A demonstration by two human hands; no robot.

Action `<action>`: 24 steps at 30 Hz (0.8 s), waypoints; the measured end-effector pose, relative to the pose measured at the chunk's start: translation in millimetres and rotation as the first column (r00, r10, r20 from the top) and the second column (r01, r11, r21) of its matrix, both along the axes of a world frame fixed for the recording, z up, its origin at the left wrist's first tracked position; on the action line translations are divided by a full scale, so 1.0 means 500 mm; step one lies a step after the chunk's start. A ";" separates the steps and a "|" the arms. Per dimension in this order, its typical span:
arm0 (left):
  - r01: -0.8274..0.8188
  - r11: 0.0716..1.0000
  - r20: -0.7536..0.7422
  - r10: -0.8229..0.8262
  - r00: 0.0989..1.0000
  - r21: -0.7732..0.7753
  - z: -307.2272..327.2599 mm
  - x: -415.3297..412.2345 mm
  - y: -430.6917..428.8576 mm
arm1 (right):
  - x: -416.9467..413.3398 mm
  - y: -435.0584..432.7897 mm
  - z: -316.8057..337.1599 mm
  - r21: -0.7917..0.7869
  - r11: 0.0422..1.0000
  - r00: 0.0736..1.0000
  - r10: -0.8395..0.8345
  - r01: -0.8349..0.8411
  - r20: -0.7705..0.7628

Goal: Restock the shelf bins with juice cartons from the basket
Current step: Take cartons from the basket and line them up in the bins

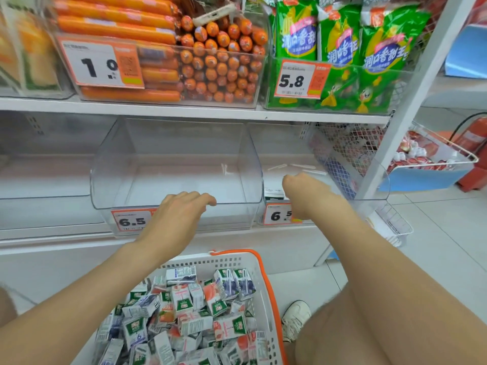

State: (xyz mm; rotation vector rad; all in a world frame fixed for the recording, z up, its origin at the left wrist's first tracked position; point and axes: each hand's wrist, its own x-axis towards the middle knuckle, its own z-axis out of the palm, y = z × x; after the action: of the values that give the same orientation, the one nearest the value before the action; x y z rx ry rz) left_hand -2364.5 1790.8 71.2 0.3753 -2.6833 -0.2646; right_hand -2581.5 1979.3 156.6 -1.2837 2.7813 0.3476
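Logged white basket (229, 260) at 6 o'clock, heaped with juice cartons (184, 317). Found left hand (179, 209) at centre, fingers loosely bent at front rim of clear centre bin (174, 164); contact unclear. Noted right hand (300, 188) at its 3 o'clock, over right bin (279, 146), fingers hidden.

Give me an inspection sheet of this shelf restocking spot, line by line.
Surface: white shelf, clear bins standing on it.
Job's things: centre bin looks empty; right bin holds a few thin white sticks; basket below, heaped with juice cartons.
Clutter: phone lying on the sausages above.
Grips: left hand at centre bin's front rim, fingers loosely curled, holding nothing; right hand reaching over right bin's front, fingers hidden.
Cables: nothing seen.
Surroundings: green snack packs, wire basket of red packets, fire extinguisher, tiled floor.
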 end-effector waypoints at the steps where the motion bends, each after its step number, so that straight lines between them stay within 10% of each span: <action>1: 0.004 1.000 -0.003 -0.004 1.000 -0.024 0.009 0.009 0.001 | 0.029 -0.010 0.010 0.003 0.999 0.997 -0.033 0.034 -0.074; 5: -0.040 0.980 -0.101 0.021 0.995 -0.196 0.057 0.065 -0.009 | 0.163 -0.079 0.040 -0.236 0.964 0.967 0.066 -0.126 -0.246; 11: -0.481 0.875 -0.300 0.447 0.843 -0.048 0.113 0.177 -0.115 | 0.329 -0.234 -0.012 -0.477 0.683 0.832 0.488 -0.553 -0.265; 19: -0.759 0.639 0.108 0.769 0.630 -0.127 0.065 0.378 -0.314 | 0.497 -0.426 -0.081 -0.520 0.437 0.651 0.671 -0.734 -0.356; 24: -0.664 0.709 0.268 0.705 0.657 -0.237 0.053 0.423 -0.366 | 0.572 -0.525 -0.062 -0.412 0.587 0.704 0.672 -0.697 -0.233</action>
State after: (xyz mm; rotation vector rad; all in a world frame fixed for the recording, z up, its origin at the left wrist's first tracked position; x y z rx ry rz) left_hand -2152.8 1607.8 97.5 1.4768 -2.6110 0.2172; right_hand -2295.7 1717.0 125.5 -2.4958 2.3228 -0.3332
